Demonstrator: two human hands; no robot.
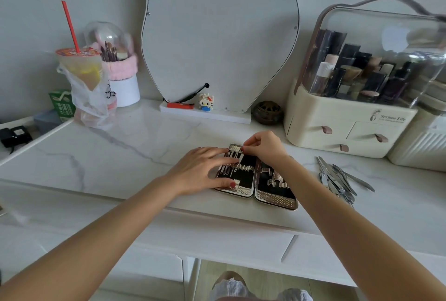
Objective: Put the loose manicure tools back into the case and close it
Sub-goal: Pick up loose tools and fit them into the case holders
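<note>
1. Head view, centre of the frame: the case [255, 177] lies open flat on the marble counter [120, 151]; your left hand [202, 170] spreads straight fingers over its left half, seemingly to steady it and the tools already seated; your right hand [263, 147] pinches a thin tool [240, 159] at the case's upper edge, apparently guiding it under the strap.
2. Right of the frame: the loose tools [340, 180] wait in a pile well apart from the case, so it cannot close yet.

The manicure case [275, 194] lies open flat near the table's front edge, black-lined with silver textured rims; a few slim tools [230, 164] sit in its left half. Loose steel tools [337, 178] lie heaped to its right.
</note>
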